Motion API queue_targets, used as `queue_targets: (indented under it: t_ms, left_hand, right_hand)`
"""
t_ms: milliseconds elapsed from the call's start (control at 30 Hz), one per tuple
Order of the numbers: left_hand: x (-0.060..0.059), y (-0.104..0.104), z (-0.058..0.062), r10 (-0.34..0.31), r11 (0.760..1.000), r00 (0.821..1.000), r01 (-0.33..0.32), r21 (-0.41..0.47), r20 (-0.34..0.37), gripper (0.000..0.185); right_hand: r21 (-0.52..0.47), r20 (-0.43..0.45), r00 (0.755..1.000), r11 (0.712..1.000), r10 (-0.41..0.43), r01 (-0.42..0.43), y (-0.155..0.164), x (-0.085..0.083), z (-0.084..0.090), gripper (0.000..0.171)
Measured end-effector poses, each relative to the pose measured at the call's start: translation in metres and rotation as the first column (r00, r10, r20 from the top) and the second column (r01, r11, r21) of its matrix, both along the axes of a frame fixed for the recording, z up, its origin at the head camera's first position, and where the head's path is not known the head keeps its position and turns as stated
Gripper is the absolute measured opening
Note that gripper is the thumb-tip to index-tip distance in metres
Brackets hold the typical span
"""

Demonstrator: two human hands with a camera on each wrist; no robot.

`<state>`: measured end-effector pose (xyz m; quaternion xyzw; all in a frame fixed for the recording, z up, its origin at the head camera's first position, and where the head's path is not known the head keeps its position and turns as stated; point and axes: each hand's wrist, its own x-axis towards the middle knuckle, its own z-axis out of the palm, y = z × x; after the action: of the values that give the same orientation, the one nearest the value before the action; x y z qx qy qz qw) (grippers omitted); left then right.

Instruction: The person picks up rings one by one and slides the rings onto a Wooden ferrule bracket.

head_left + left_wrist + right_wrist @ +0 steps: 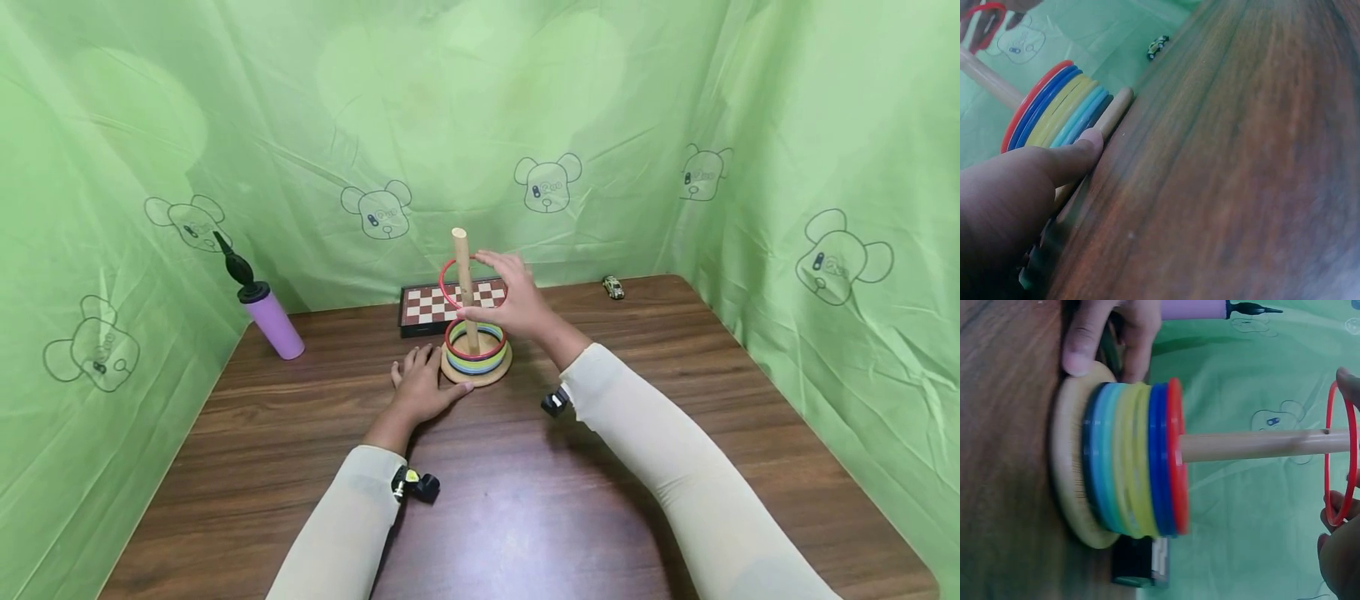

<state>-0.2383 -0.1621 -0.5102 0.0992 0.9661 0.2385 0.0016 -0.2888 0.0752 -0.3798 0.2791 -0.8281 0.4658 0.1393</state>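
A wooden peg (462,262) rises from a round wooden base (1065,456) on the table. Stacked rings (1132,462) in black, light blue, yellow and dark blue, with red on top, encircle its foot. My left hand (420,389) holds the base at its left side, thumb at the front rim and fingers spread along the far side. Above the stack, my right hand (517,298) pinches another red ring (1353,450) between thumb and fingers. This ring is around the upper peg, tilted in the head view and apart from the stack.
Behind the stand lies a checkered board (430,305) with a black edge. A purple hand pump (276,325) with a black nozzle stands at the left. The small toy car (613,287) is near the table's back edge. Green printed cloth (465,125) hangs around the wooden table (300,433).
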Motion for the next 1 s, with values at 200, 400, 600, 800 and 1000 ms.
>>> queue_targets:
  t_ms: [200,400,600,800,1000]
  left_hand:
    - [-0.001,0.001,0.0,0.01,1.0,1.0,-0.01,-0.022,-0.001,0.106]
    - [0.001,0.002,0.001,0.012,1.0,1.0,-0.012,-0.023,-0.003,0.105]
    - [0.001,0.002,0.0,0.01,1.0,1.0,-0.01,-0.023,-0.002,0.105]
    - [0.001,0.002,-0.001,0.008,1.0,1.0,-0.008,-0.022,-0.004,0.106]
    - [0.0,0.002,0.0,0.01,1.0,1.0,-0.01,-0.018,-0.005,0.106]
  right_hand:
    - [0.009,0.086,0.996,1.0,-0.031,0.03,0.0,-0.002,-0.019,0.096]
    - [0.054,0.165,0.986,0.998,-0.028,0.019,-0.001,-0.001,-0.035,0.097]
    - [0.117,0.218,0.975,0.993,-0.04,0.015,-0.004,0.001,-0.044,0.097]
    - [0.161,0.248,0.967,0.987,-0.066,0.026,-0.005,0.001,-0.055,0.096]
    - [0.211,0.2,0.977,0.977,-0.079,0.036,-0.007,0.002,-0.063,0.097]
